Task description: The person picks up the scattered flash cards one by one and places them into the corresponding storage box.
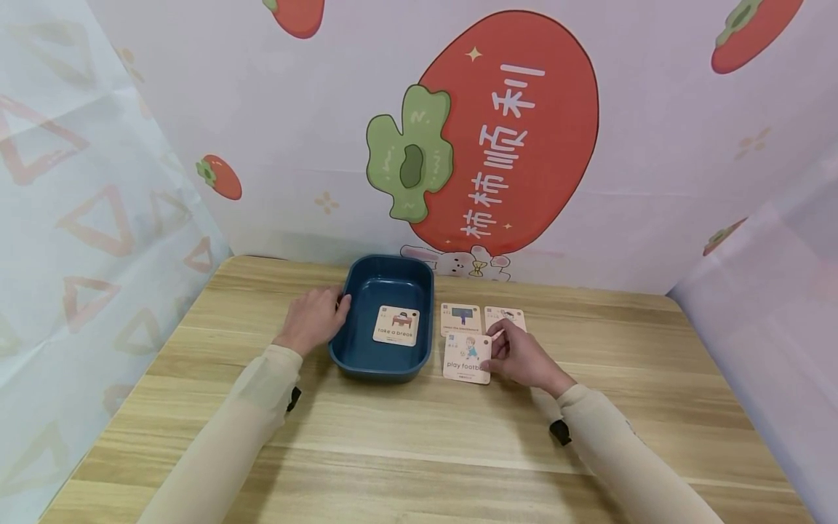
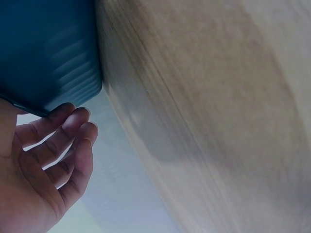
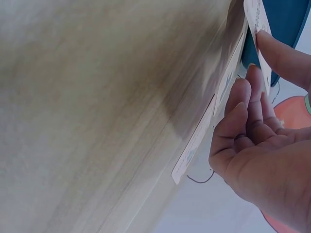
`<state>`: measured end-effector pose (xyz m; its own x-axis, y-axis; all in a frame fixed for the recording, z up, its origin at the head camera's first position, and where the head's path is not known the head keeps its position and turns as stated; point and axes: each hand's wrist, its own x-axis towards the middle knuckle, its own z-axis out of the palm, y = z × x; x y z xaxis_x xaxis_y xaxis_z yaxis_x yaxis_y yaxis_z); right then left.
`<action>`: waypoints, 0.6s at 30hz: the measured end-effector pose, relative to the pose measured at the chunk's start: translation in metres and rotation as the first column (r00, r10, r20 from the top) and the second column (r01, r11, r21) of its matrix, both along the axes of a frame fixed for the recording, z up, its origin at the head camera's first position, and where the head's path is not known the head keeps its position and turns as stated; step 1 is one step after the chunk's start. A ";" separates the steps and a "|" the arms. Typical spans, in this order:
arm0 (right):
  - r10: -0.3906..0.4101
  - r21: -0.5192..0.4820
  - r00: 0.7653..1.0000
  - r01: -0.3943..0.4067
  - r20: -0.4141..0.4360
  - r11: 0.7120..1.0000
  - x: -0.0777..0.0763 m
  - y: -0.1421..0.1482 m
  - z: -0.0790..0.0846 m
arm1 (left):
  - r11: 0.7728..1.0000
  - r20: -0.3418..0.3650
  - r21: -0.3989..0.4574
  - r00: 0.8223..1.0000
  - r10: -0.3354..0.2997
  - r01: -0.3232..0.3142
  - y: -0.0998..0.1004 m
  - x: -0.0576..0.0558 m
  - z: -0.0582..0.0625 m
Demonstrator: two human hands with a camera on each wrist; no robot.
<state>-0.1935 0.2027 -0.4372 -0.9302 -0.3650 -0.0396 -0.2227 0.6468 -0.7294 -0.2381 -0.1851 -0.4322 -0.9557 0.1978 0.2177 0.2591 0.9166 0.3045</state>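
Note:
My left hand (image 1: 314, 316) grips the left rim of a dark blue plastic tray (image 1: 382, 287); the thumb reaches over the edge and the fingers curl against the outside wall in the left wrist view. Inside the tray lies a "take a break" card (image 1: 396, 325) with a desk picture. Right of the tray, my right hand (image 1: 524, 356) pinches a "play football" card (image 1: 468, 358) by its right edge, thumb on the printed face. In the right wrist view this card (image 3: 258, 29) is tilted up off the table.
Behind the held card, a card with a blackboard picture (image 1: 461, 319) lies on the wooden table (image 1: 406, 451). Beside it is another picture card (image 1: 503, 314), partly covered by the right fingers. A printed cloth backdrop (image 1: 294, 116) rises at the table's far edge.

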 end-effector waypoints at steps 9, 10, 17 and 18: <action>-0.013 0.006 1.000 0.013 0.001 1.000 -0.002 0.000 0.002 | 1.000 -0.003 0.002 1.000 -0.004 0.004 0.000 -0.001 -0.001; -0.007 0.005 1.000 0.007 -0.005 1.000 -0.002 0.000 0.002 | 1.000 -0.002 0.003 1.000 -0.003 0.003 0.000 0.000 -0.001; 0.011 -0.012 1.000 -0.011 -0.001 1.000 -0.001 0.002 0.005 | 1.000 -0.004 0.009 1.000 -0.003 0.003 0.000 0.000 -0.001; 0.006 -0.016 1.000 -0.006 0.007 1.000 -0.001 0.002 0.006 | 1.000 -0.005 0.009 1.000 -0.003 0.003 0.000 0.000 -0.001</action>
<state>-0.1942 0.2048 -0.4316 -0.9277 -0.3711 -0.0405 -0.2211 0.6336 -0.7414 -0.2384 -0.1855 -0.4331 -0.9541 0.1985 0.2241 0.2631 0.9131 0.3115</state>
